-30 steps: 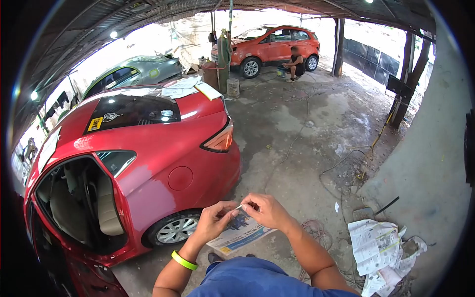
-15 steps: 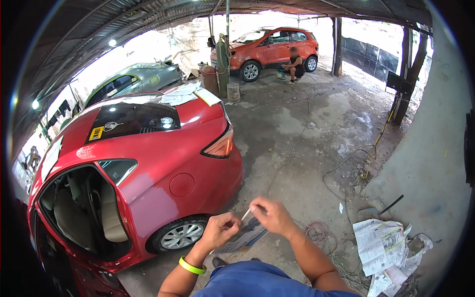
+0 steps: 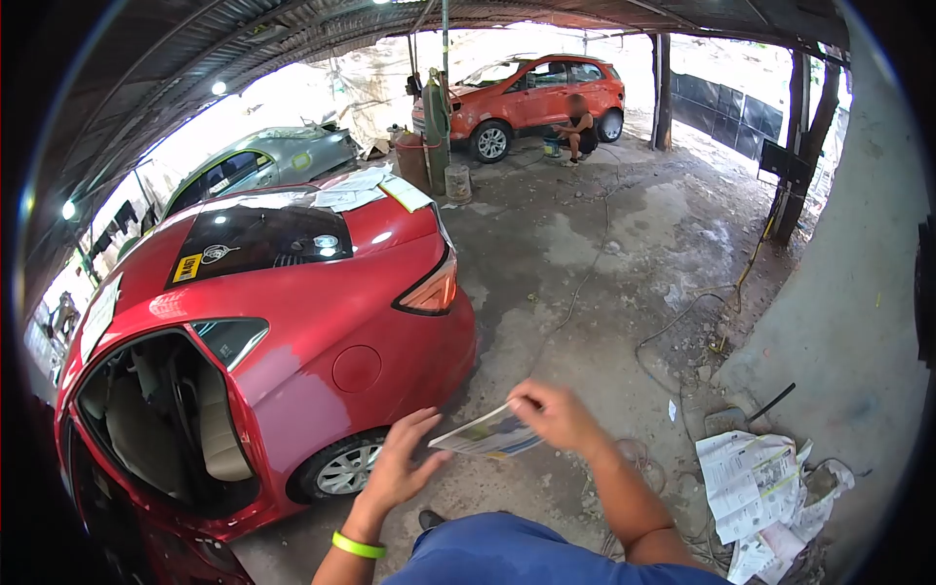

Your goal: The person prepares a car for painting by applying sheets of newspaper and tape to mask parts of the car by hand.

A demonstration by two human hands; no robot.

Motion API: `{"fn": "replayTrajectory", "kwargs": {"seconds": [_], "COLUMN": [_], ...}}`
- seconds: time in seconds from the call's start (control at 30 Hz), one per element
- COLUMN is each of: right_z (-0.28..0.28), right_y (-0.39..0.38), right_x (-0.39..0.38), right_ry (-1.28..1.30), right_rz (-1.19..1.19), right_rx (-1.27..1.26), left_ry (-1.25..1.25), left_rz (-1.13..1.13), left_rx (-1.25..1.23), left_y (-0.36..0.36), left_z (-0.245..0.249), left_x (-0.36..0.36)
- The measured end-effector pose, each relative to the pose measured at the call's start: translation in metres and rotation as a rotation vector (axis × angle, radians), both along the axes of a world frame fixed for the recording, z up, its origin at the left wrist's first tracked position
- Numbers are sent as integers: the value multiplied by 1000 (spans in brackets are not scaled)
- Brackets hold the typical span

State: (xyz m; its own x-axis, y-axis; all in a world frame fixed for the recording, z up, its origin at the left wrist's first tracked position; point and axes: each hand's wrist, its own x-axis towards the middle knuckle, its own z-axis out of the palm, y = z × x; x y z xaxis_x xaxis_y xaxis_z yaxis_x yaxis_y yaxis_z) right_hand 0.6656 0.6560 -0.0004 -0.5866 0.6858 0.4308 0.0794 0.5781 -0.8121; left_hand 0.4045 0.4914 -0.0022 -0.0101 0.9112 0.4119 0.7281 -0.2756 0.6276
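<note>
A piece of printed paper [image 3: 492,435], looking like newspaper, hangs between my hands in front of my body. My right hand [image 3: 558,417] grips its upper right edge between thumb and fingers. Beside the paper's left end, my left hand [image 3: 402,463] has its fingers spread and holds nothing; a yellow-green band is on that wrist. To the left stands a red car [image 3: 322,312] with its rear door open and a duller patch above the rear wheel [image 3: 351,468].
Printed sheets [image 3: 756,483] lie on the ground at right, near a black rod and a hose [image 3: 639,346]. Papers [image 3: 356,190] rest on the red car. Behind are a silver car [image 3: 292,156], an orange car [image 3: 546,97], a gas cylinder [image 3: 436,127] and a crouching person [image 3: 582,134].
My left hand has let go of the paper's edge and opened, moving slightly left. The paper now lies flatter, held by my right hand, which has shifted a little right.
</note>
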Motion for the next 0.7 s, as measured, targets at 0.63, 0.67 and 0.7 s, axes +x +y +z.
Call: {"fn": "replayTrajectory", "kwargs": {"seconds": [0.63, 0.67, 0.7], "right_z": [-81, -85, -84], "right_y": [-47, -52, -57], "right_x": [0, -9, -15], "right_ry": [-39, -19, -33], "right_rz": [-272, -279, -240], "right_rx": [-298, -286, -289], "left_ry": [-200, -381, -425], "left_rz": [65, -27, -74], "left_rx": [-78, -251, -315], "left_y": [55, 47, 45], "left_z": [-63, -56, -73], "left_x": [66, 80, 82]}}
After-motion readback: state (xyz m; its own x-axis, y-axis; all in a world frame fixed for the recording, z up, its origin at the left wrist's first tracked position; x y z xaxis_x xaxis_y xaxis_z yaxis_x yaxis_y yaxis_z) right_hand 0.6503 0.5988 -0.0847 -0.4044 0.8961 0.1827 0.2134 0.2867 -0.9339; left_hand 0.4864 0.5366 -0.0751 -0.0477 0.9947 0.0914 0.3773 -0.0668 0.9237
